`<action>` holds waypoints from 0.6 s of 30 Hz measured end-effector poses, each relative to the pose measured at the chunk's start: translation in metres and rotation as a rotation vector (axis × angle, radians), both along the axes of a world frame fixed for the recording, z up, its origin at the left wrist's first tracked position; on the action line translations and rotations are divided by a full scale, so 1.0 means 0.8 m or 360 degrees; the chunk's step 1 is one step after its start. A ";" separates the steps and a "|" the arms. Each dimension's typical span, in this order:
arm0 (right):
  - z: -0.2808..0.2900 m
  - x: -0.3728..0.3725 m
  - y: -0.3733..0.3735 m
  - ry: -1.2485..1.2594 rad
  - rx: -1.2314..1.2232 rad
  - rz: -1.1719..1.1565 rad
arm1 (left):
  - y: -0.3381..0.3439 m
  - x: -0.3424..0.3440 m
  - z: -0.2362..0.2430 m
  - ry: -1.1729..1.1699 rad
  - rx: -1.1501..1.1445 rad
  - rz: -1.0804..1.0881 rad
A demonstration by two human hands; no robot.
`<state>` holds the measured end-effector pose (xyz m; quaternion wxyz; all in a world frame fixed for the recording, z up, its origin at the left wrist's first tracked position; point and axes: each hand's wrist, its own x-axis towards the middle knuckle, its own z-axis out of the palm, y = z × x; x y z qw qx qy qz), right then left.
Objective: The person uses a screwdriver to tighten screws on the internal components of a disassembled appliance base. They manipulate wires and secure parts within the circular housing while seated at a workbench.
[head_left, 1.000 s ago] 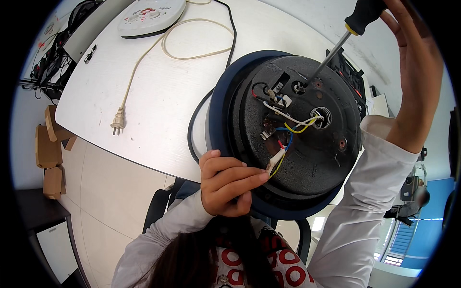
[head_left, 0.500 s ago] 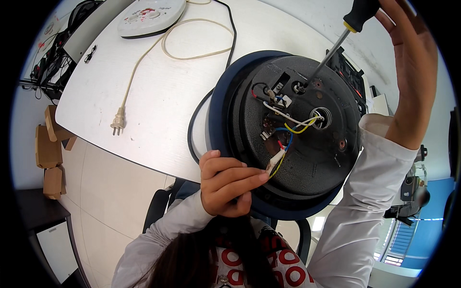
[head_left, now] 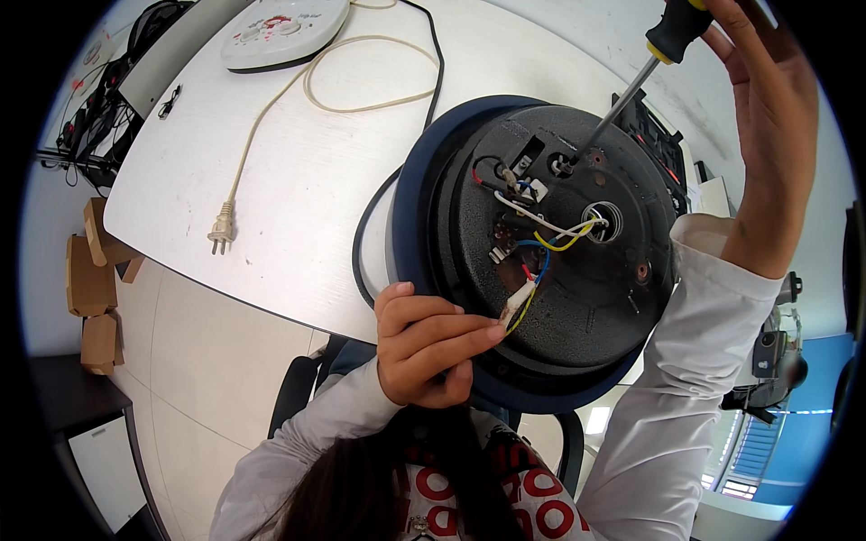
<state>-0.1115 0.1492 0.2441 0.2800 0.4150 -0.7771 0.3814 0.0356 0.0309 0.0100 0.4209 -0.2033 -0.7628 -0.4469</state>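
The dark round housing [head_left: 577, 320] sits at the near right part of the counter [head_left: 316, 198], its wired face up. In and over its openings run white, yellow, blue, red and black wires [head_left: 539, 219], some passing through a round hole lined with a ridged metal ring [head_left: 603, 221]. Behind it, partly hidden, a black tool case [head_left: 663, 135] holds small items with red parts, too small to tell. Brown cardboard boxes [head_left: 92, 275] stand on the floor at left; their contents do not show.

The right hand [head_left: 767, 117] grasps the black-and-yellow handle of a screwdriver [head_left: 631, 87], whose tip meets a recess near the housing's far edge. The left hand [head_left: 428, 347] pinches the end of a white sleeve [head_left: 517, 302] over the wires.

The counter is smooth, white and lightly scuffed, with a curved edge. A beige cord with a two-pin plug [head_left: 222, 221] loops across it toward a white, rounded panel [head_left: 289, 32] with red decoration. Pale tiles cover the floor.

The housing's face is pebbly, dark grey metal, rust-stained around some holes; its rim is smooth and navy.
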 end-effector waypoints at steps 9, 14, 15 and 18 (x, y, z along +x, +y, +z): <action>-0.011 -0.009 -0.003 0.0014 -0.0129 0.0060 | -0.001 0.001 -0.001 -0.0009 -0.0012 0.0008; -0.017 -0.005 -0.007 0.0060 -0.0224 0.0208 | -0.002 0.001 0.000 -0.0006 -0.0002 0.0000; -0.015 -0.006 -0.001 0.0072 -0.0182 0.0324 | -0.002 0.000 0.000 -0.0003 -0.0002 -0.0011; -0.004 -0.020 0.015 0.0089 -0.0069 0.0337 | -0.001 0.000 0.002 -0.0003 -0.0002 -0.0023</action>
